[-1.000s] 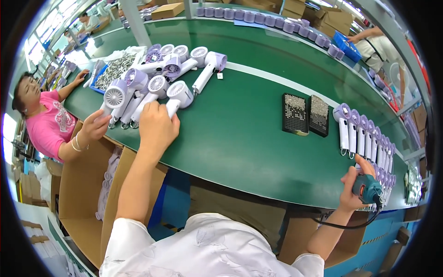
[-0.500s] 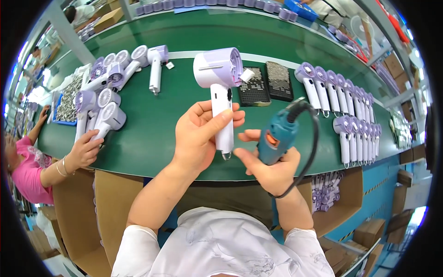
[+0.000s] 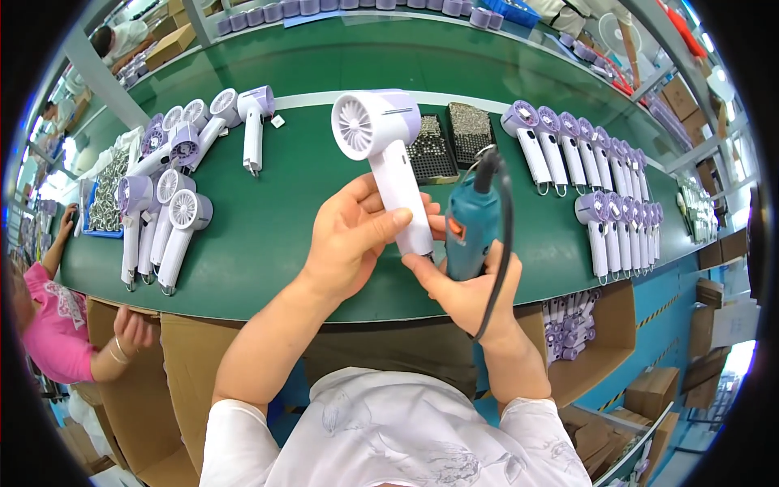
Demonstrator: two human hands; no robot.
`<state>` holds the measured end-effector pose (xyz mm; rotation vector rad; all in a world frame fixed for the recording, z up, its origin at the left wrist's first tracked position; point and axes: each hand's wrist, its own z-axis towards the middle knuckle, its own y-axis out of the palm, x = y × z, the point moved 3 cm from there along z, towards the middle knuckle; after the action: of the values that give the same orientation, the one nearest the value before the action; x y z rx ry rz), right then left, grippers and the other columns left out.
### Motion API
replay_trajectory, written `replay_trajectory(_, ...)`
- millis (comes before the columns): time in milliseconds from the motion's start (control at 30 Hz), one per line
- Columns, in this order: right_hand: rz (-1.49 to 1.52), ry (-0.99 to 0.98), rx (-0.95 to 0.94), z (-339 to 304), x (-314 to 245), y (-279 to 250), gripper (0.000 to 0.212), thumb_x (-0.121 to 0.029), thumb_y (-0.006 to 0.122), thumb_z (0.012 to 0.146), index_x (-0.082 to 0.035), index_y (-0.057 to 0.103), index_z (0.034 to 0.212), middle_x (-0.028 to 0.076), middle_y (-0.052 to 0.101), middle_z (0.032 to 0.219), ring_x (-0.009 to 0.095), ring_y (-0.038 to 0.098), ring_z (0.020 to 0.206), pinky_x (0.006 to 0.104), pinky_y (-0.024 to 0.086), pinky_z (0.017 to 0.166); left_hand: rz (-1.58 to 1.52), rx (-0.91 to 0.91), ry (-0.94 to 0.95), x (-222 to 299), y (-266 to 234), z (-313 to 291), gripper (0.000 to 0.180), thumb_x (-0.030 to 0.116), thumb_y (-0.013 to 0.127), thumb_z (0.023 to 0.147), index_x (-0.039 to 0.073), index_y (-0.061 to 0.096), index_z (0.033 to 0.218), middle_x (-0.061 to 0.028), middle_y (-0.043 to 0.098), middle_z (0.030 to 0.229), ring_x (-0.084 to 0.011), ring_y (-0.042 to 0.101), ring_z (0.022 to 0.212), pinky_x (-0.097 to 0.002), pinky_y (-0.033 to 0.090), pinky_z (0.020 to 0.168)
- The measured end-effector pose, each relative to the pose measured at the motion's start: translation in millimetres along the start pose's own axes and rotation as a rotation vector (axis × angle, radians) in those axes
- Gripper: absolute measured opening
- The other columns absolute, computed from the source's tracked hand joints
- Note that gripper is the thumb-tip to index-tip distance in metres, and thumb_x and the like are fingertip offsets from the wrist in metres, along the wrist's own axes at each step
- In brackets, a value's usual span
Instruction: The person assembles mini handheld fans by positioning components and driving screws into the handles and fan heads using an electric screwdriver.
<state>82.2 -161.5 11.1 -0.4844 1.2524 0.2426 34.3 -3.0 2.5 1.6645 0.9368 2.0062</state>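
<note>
My left hand (image 3: 342,243) is closed round the white handle of a handheld fan (image 3: 399,183) with a pale purple head. The fan tilts, its head up and to the left and its round slotted face showing. In my right hand (image 3: 479,300) is a teal electric screwdriver (image 3: 472,226) with an orange switch and a black cord looping over the wrist. The right thumb touches the lower end of the fan handle. Behind the screwdriver lie two black trays of small metal parts, a nearer tray (image 3: 436,168) and a farther tray (image 3: 472,136).
Rows of similar fans (image 3: 596,235) lie on the green table (image 3: 308,211) to the right. More fans (image 3: 180,231) lie at the left, beside a blue tray (image 3: 101,233) of metal loops. A co-worker in pink (image 3: 61,349) is at the left edge. Cardboard boxes (image 3: 203,357) stand below the table.
The fan has turned so its slotted face shows and its handle slants. My right hand has come left to the handle's end. The co-worker's hand has drawn back, leaving a fan on the table.
</note>
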Motion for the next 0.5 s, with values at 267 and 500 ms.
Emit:
replay_trajectory(267,0.09,0.278,-0.088,13,-10,-7,0.047,-0.006,0.083,0.081,0.002,0.066,0.125,0.009,0.075,0.107,0.009,0.068,0.079,0.0239,0.053,0.057,0.242,-0.024,-0.174,6,-17,14,0.037,0.006,0.07,0.093,-0.009,0.056,0.125,-0.0192,0.07,0.115,-0.027,0.072,0.102,-0.0388,0.059,0.089)
replay_trajectory(500,0.2,-0.137,0.096,76,-35,-49,0.039,-0.028,0.064,0.101,0.01,0.066,0.109,0.013,0.071,0.078,0.015,0.055,0.043,0.0283,0.043,0.04,0.587,0.095,-0.281,34,-45,42,0.035,0.013,0.072,0.093,-0.007,0.058,0.119,-0.0159,0.07,0.11,-0.0264,0.072,0.1,-0.0407,0.061,0.086)
